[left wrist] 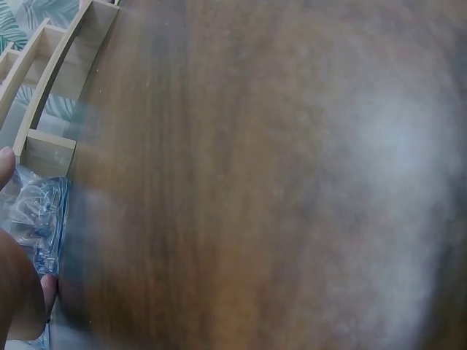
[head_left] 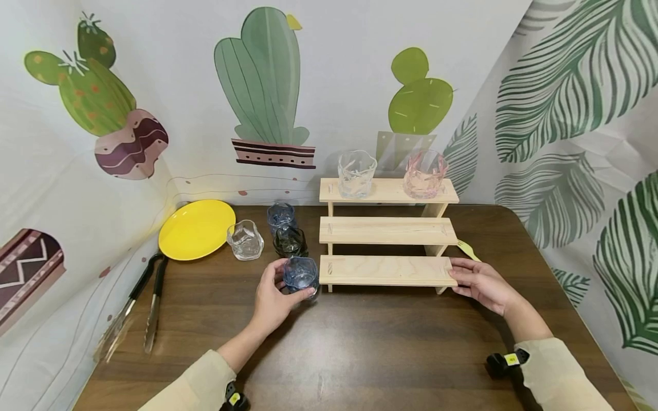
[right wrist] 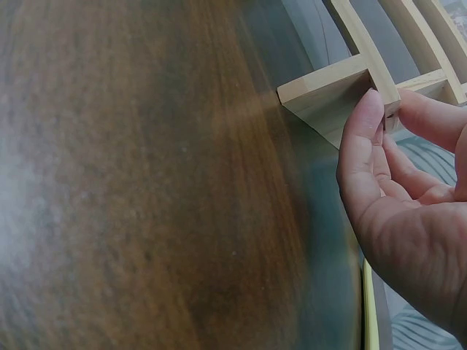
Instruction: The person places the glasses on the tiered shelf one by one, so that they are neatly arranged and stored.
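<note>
My left hand [head_left: 275, 299] grips a blue glass [head_left: 300, 273], thumb on its near side, close by the left end of a three-tier wooden rack [head_left: 385, 270]. The same glass shows at the left edge of the left wrist view. At the rack's other end, my right hand [head_left: 485, 285] pinches the end of the lowest board between thumb and fingers, as the right wrist view shows. A clear glass [head_left: 357, 174] and a pink glass [head_left: 425, 174] stand on the top tier. Behind the held glass are a dark grey glass [head_left: 290, 242] and another blue glass [head_left: 280, 213].
Another clear glass [head_left: 245, 240] stands beside a yellow plate [head_left: 197, 231] at the back left. Tongs [head_left: 155, 302] with black handles lie at the table's left side. A pale yellow fork [head_left: 468, 249] lies right of the rack. A patterned wall covering rises behind the table.
</note>
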`<state>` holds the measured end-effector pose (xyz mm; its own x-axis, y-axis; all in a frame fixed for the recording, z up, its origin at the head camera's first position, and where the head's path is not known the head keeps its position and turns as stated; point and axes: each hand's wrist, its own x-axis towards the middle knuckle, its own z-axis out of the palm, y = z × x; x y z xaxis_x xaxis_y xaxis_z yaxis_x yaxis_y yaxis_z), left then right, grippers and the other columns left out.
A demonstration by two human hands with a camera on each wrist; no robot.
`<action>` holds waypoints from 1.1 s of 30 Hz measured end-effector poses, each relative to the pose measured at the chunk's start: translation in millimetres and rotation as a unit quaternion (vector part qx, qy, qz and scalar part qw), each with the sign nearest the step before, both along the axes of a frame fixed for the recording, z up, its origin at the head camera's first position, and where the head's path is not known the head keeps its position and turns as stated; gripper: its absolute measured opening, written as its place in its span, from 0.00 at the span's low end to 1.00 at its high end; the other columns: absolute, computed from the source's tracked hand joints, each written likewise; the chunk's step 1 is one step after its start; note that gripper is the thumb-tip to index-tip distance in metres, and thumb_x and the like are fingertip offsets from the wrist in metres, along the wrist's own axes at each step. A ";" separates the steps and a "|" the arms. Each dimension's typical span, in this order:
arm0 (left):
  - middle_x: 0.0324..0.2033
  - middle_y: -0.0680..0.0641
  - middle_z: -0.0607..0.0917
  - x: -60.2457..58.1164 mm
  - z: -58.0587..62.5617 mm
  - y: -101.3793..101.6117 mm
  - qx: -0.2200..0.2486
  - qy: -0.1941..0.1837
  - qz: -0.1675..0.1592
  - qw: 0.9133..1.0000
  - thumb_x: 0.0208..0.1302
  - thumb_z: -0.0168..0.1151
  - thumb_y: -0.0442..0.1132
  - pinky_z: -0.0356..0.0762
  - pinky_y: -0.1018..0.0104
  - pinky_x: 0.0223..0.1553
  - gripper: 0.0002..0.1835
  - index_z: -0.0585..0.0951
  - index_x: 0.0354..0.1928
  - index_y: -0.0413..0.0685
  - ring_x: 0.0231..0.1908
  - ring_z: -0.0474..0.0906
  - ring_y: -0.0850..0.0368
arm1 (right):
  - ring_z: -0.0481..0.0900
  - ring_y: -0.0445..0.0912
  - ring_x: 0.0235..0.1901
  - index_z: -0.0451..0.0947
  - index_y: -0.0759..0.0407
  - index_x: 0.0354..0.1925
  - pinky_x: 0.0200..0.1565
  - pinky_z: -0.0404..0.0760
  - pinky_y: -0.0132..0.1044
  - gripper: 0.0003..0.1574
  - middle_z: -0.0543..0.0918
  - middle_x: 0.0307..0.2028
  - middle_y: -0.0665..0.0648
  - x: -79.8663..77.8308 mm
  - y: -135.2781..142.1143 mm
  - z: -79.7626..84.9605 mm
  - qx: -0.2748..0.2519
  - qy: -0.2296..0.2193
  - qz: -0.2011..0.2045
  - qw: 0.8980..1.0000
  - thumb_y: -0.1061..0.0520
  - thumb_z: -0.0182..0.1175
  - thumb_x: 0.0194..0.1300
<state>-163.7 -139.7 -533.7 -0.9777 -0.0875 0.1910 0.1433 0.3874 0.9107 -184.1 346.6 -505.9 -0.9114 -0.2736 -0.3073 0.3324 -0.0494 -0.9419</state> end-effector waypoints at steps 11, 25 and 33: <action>0.56 0.47 0.85 6.7 2.9 -2.6 0.047 -0.017 -0.003 0.999 0.39 0.90 0.38 0.77 0.52 0.60 0.46 0.75 0.62 0.48 0.58 0.78 0.52 | 0.84 0.43 0.43 0.61 0.69 0.69 0.44 0.85 0.36 0.28 0.84 0.47 0.52 -0.8 -0.2 -1.4 0.005 -0.007 -0.005 1.000 0.64 0.57 0.77; 0.53 0.56 0.86 13.3 30.8 -11.2 0.065 0.025 0.019 0.997 0.36 0.92 0.42 0.80 0.62 0.54 0.44 0.78 0.59 0.54 0.55 0.78 0.58 | 0.84 0.43 0.43 0.63 0.66 0.68 0.44 0.85 0.36 0.26 0.84 0.48 0.52 -0.2 0.7 -1.7 0.005 -0.010 -0.007 1.000 0.64 0.57 0.77; 0.52 0.55 0.86 5.8 65.3 0.3 0.068 0.074 0.005 0.995 0.34 0.92 0.40 0.81 0.70 0.50 0.45 0.78 0.59 0.53 0.52 0.79 0.57 | 0.84 0.43 0.43 0.67 0.60 0.64 0.44 0.85 0.36 0.21 0.84 0.48 0.51 0.2 1.7 -2.3 -0.002 -0.001 -0.002 1.000 0.64 0.57 0.77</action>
<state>-157.9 -139.4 -468.5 -0.9385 -0.1315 0.3192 0.2773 0.2635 0.9239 -183.9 348.3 -508.3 -0.9119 -0.2711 -0.3080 0.3341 -0.0549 -0.9409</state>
